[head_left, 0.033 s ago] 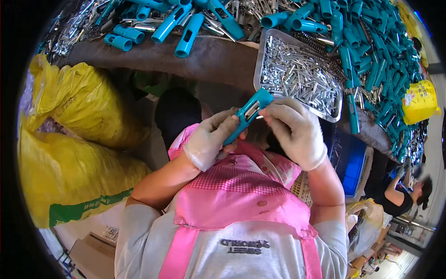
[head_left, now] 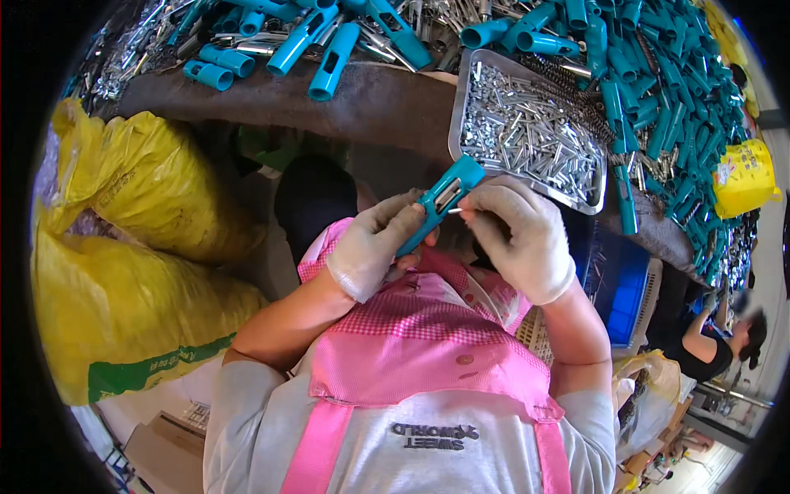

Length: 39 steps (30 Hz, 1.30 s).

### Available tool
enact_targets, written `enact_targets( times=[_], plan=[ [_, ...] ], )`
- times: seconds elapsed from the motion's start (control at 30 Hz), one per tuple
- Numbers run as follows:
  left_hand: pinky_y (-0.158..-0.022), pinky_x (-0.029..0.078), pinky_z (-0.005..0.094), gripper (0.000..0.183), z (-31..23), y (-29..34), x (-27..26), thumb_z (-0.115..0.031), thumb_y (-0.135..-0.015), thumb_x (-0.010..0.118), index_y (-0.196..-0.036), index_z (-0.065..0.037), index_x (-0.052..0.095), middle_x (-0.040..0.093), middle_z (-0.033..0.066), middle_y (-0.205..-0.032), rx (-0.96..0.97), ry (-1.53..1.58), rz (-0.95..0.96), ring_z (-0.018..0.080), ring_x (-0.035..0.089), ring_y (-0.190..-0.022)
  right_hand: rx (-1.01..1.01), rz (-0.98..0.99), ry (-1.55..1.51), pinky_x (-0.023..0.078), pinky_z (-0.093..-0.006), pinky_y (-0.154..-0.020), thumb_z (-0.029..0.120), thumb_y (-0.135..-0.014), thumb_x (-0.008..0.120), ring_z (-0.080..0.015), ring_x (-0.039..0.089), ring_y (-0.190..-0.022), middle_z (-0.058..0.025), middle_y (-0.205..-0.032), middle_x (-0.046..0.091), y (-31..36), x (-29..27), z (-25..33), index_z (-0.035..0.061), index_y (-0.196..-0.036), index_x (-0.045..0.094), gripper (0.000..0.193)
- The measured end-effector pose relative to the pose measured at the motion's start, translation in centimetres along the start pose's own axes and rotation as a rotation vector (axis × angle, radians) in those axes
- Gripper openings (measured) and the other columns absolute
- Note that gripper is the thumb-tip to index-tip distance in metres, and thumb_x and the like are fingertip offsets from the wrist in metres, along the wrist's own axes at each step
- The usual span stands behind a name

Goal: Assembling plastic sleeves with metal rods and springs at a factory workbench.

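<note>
My left hand [head_left: 374, 247], in a pale glove, is closed around a teal slotted tube [head_left: 461, 174] that slants up to the right. Metal shows inside the tube's long slot. Beside the tube, my right hand [head_left: 527, 239], also gloved, pinches a small silver pin [head_left: 455, 211] between thumb and forefinger. The pin's free end points at the tube's side; whether it touches, I cannot tell. Just beyond my right hand lies a metal tray [head_left: 454, 132] filled with loose silver pins [head_left: 527, 123].
Teal tubes [head_left: 333, 62], springs [head_left: 588, 119] and metal rods cover the bench [head_left: 271, 99]. Large yellow sacks [head_left: 156, 305] stand at the left. A yellow container [head_left: 745, 177] sits at the far right, above a blue crate [head_left: 629, 296]. Another person [head_left: 712, 346] is at the right edge.
My right fingertips have shifted very slightly, and more of the pin shows beside the tube. The left hand and the tube stay almost in place.
</note>
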<state>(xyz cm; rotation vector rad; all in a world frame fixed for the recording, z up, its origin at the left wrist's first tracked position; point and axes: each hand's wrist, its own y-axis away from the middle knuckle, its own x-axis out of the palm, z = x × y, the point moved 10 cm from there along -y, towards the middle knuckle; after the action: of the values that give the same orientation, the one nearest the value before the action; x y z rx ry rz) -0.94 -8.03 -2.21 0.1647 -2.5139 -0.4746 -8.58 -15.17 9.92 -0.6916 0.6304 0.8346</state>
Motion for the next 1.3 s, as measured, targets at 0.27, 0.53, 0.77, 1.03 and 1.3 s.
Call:
enact_targets(
  times=[0.27, 0.53, 0.77, 1.03, 1.3],
  plan=[
    [-0.053, 0.039, 0.0181, 0.026, 0.1, 0.5, 0.1, -0.019, -0.095, 0.05, -0.116, -0.003, 0.053, 0.058, -0.0001, -0.083, 0.037, -0.117, -0.077, 0.0048, 0.048, -0.06, -0.106, -0.046, 0.383, 0.049, -0.0368, -0.059, 0.008, -0.075, 0.063, -0.0261, 0.059, -0.068, -0.0065, -0.078, 0.054, 1.9, 2.2, 1.9, 0.0091, -0.091, 0.058, 0.017],
    [-0.083, 0.045, 0.0267, 0.032, -2.0, 1.7, 1.3, -0.013, -0.092, 0.054, -0.12, 0.004, 0.052, 0.06, 0.0108, -0.101, 0.366, -0.514, -0.048, 0.0144, 0.058, -0.092, 0.654, -0.165, -1.206, 0.048, -0.0255, -0.062, 0.005, -0.078, 0.071, -0.0131, 0.058, -0.074, -0.0036, -0.094, 0.063, 6.3, 6.7, -6.6, 0.0062, -0.108, 0.054, 0.034],
    [-0.086, 0.045, 0.0265, 0.036, -0.1, 1.3, 1.4, -0.011, -0.092, 0.054, -0.125, 0.002, 0.048, 0.059, 0.0115, -0.11, 0.264, -0.384, 0.026, 0.016, 0.058, -0.096, 0.652, -0.162, -1.647, 0.045, -0.0228, -0.066, 0.01, -0.082, 0.068, -0.0099, 0.057, -0.08, -0.0015, -0.099, 0.063, 7.1, 10.2, -6.5, 0.008, -0.12, 0.055, 0.04],
    [-0.099, 0.037, 0.0304, 0.07, 0.3, 2.8, 1.5, -0.011, -0.091, 0.053, -0.145, -0.001, 0.009, 0.031, 0.0176, -0.145, 0.594, -0.801, 0.217, 0.0245, 0.048, -0.12, 0.619, -0.202, -1.0, 0.045, -0.0225, -0.068, 0.008, -0.085, 0.065, -0.007, 0.054, -0.077, -0.0018, -0.088, 0.061, 5.3, 6.5, -5.4, 0.0031, -0.103, 0.06, 0.019],
    [-0.052, 0.039, 0.0229, 0.039, 0.0, 0.3, -1.7, -0.037, -0.097, 0.04, -0.124, -0.008, 0.038, 0.053, 0.008, -0.079, 0.26, 0.166, -0.053, 0.0117, 0.047, -0.06, 0.112, -0.302, -0.09, 0.05, -0.0314, -0.062, 0.007, -0.087, 0.056, -0.0223, 0.064, -0.069, -0.0127, -0.088, 0.064, -2.1, -1.5, -4.1, 0.0034, -0.107, 0.06, 0.021]
  ],
)
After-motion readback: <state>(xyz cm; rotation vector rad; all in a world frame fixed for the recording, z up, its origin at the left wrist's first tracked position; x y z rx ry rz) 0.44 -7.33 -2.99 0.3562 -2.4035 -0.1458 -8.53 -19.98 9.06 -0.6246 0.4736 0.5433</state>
